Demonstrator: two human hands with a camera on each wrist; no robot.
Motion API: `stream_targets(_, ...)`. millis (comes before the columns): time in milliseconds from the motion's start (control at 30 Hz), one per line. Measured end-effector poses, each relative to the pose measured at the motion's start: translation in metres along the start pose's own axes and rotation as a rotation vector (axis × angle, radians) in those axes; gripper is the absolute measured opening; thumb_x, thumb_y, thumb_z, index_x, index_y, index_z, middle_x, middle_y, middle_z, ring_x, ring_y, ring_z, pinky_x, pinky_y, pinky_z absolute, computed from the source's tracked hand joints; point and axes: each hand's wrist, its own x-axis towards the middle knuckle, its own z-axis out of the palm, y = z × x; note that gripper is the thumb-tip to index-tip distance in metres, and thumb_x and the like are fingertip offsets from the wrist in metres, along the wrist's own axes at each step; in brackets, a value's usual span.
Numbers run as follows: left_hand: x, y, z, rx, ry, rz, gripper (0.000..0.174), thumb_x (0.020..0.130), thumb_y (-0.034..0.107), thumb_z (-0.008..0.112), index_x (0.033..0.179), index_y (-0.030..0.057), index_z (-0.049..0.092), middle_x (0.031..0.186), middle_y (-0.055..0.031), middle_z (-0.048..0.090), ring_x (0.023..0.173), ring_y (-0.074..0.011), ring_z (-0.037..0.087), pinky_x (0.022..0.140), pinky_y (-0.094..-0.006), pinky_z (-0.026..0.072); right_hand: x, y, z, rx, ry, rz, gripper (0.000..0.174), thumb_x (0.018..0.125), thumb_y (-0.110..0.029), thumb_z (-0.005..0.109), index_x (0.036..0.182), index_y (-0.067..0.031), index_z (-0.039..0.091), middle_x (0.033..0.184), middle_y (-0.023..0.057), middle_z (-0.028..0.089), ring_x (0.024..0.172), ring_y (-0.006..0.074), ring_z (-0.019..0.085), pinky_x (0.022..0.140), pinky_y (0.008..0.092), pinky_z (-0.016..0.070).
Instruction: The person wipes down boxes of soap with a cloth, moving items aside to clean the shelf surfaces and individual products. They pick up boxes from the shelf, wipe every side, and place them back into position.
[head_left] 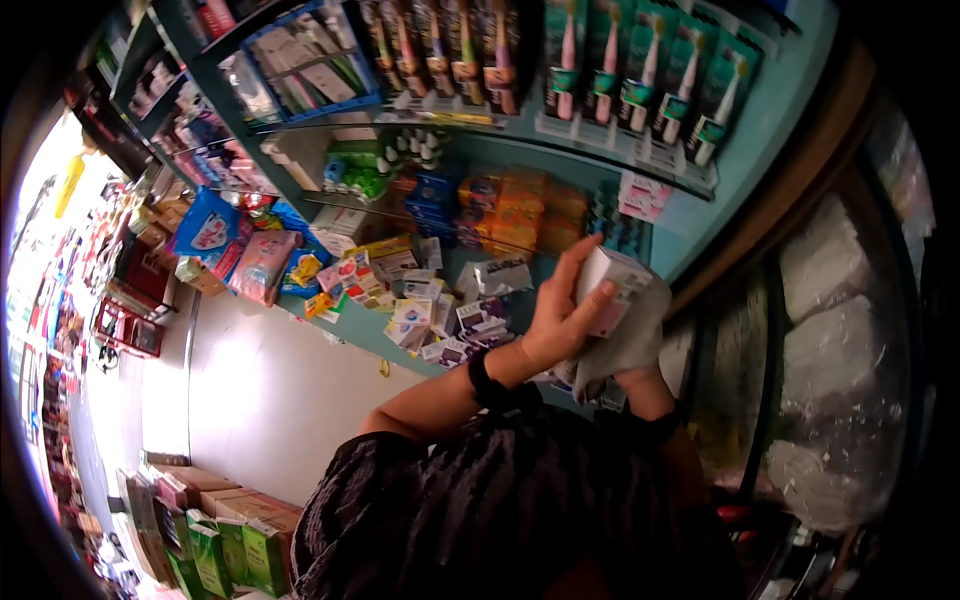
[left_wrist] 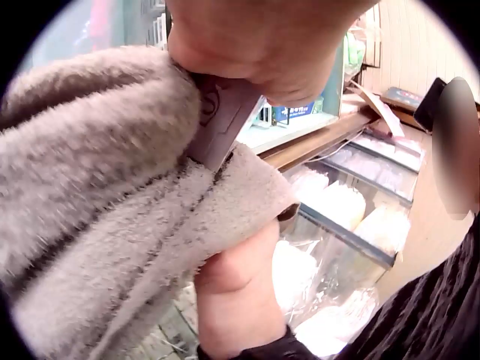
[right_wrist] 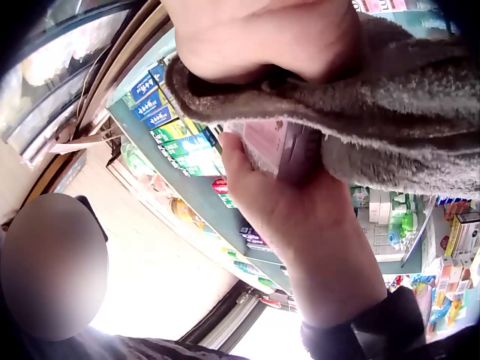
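Note:
In the head view my left hand (head_left: 560,320) grips a small white box (head_left: 618,275) in front of the shop shelf. My right hand (head_left: 640,379) is just below it, gripping a grey fluffy cloth (head_left: 628,345) pressed against the box. From the left wrist, the left hand (left_wrist: 270,37) pinches the box (left_wrist: 225,112) into the cloth (left_wrist: 97,195), with the right hand (left_wrist: 240,292) underneath. The right wrist view shows the right hand (right_wrist: 262,37) clutching the cloth (right_wrist: 390,112) over the pinkish box (right_wrist: 277,146), which the left hand (right_wrist: 285,202) holds.
A teal shelf unit (head_left: 700,215) stands in front, with toothbrush packs (head_left: 640,70) hung on top and orange boxes (head_left: 520,210) and small loose packets (head_left: 430,310) below. A glass cabinet (head_left: 840,330) with white bundles is at the right. Green cartons (head_left: 235,550) sit on the floor.

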Motion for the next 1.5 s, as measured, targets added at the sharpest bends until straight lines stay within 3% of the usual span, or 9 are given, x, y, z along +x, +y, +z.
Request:
stream_targets(167, -0.002, 0.013, 0.008, 0.189, -0.119, -0.094, 0.066, 0.080, 0.012, 0.064, 0.133, -0.0004, 0.025, 0.105, -0.0178, 0.056, 0.096, -0.0203, 0.056, 0.080, -0.0310, 0.0477, -0.002, -0.008, 0.017, -0.160, 0.268, -0.083, 0.044, 0.095, -0.042, 0.036, 0.123, -0.0085, 0.041, 0.118, 0.0041, 0.049, 0.106, 0.0192, 0.052, 0.086, 0.0322, 0.0465)
stream_targets(433, -0.001, -0.007, -0.001, -0.369, -0.183, -0.312, 0.050, 0.085, 0.004, 0.054, 0.129, -0.0032, 0.031, 0.117, -0.0118, 0.053, 0.108, -0.0184, 0.052, 0.092, -0.0305, 0.0413, -0.004, -0.001, -0.032, 0.082, 0.037, 0.043, 0.044, 0.095, -0.037, 0.039, 0.126, -0.0069, 0.042, 0.121, 0.0080, 0.051, 0.104, 0.0190, 0.054, 0.085, 0.0312, 0.0479)
stream_targets(667, 0.005, -0.020, -0.019, -0.767, -0.213, -0.563, 0.036, 0.088, 0.007, 0.048, 0.123, -0.0017, 0.042, 0.113, -0.0105, 0.057, 0.102, -0.0175, 0.056, 0.090, -0.0305, 0.0434, -0.011, -0.007, -0.024, -0.197, 0.093, -0.092, 0.042, 0.094, -0.031, 0.046, 0.122, 0.0008, 0.047, 0.116, 0.0102, 0.055, 0.102, 0.0153, 0.056, 0.083, 0.0275, 0.0468)
stream_targets(800, 0.005, -0.022, -0.029, -0.506, -0.141, -0.580, 0.036, 0.088, 0.013, 0.051, 0.120, -0.0004, 0.044, 0.110, -0.0107, 0.057, 0.100, -0.0174, 0.056, 0.090, -0.0306, 0.0430, -0.009, -0.018, -0.057, 0.131, -0.189, -0.185, 0.045, 0.095, -0.032, 0.042, 0.130, -0.0041, 0.040, 0.126, 0.0081, 0.048, 0.111, 0.0171, 0.049, 0.095, 0.0294, 0.0396)
stream_targets(967, -0.015, -0.079, -0.068, -0.139, -0.125, -0.615, 0.041, 0.080, -0.002, 0.057, 0.119, -0.0010, 0.045, 0.104, -0.0106, 0.060, 0.095, -0.0153, 0.058, 0.080, -0.0287, 0.0477, -0.023, -0.044, -0.078, 0.213, 0.036, -0.131, 0.025, 0.093, -0.031, 0.046, 0.106, -0.0104, 0.051, 0.091, 0.0033, 0.051, 0.079, 0.0181, 0.051, 0.070, 0.0314, 0.0456)
stream_targets(1100, -0.031, -0.101, -0.086, 0.211, -0.204, -0.696, 0.047, 0.079, 0.009, 0.064, 0.120, -0.0026, 0.043, 0.098, -0.0127, 0.062, 0.088, -0.0187, 0.061, 0.074, -0.0298, 0.0493, -0.041, -0.052, -0.088, 0.155, 0.379, -0.185, 0.025, 0.092, -0.030, 0.047, 0.104, -0.0087, 0.050, 0.091, 0.0045, 0.051, 0.079, 0.0186, 0.050, 0.069, 0.0312, 0.0446)
stream_targets(1233, -0.050, -0.153, -0.099, 0.767, -0.203, -0.540, 0.056, 0.077, 0.029, 0.065, 0.120, -0.0011, 0.044, 0.097, -0.0205, 0.061, 0.088, -0.0328, 0.061, 0.076, -0.0380, 0.0482, -0.050, -0.048, -0.124, -0.163, 0.500, -0.314, 0.028, 0.091, -0.027, 0.046, 0.108, -0.0055, 0.049, 0.099, 0.0075, 0.052, 0.089, 0.0195, 0.051, 0.076, 0.0313, 0.0439)
stream_targets(1400, -0.059, -0.180, -0.081, 0.870, -0.284, -0.779, 0.059, 0.081, 0.046, 0.055, 0.118, 0.0018, 0.048, 0.099, -0.0245, 0.060, 0.096, -0.0414, 0.057, 0.082, -0.0433, 0.0460, -0.061, -0.025, -0.176, -1.911, 0.570, -0.838, 0.032, 0.090, -0.024, 0.046, 0.112, -0.0015, 0.047, 0.109, 0.0112, 0.053, 0.101, 0.0207, 0.052, 0.085, 0.0314, 0.0430)
stream_targets(1500, -0.065, -0.204, -0.087, 1.068, -0.736, -0.150, 0.038, 0.082, 0.035, 0.054, 0.104, 0.0054, 0.058, 0.096, -0.0194, 0.056, 0.092, -0.0389, 0.056, 0.083, -0.0438, 0.0450, -0.059, -0.037, -0.144, -1.899, 0.583, -0.730, 0.019, 0.085, -0.021, 0.048, 0.089, -0.0021, 0.049, 0.090, 0.0123, 0.056, 0.078, 0.0244, 0.054, 0.065, 0.0323, 0.0437)
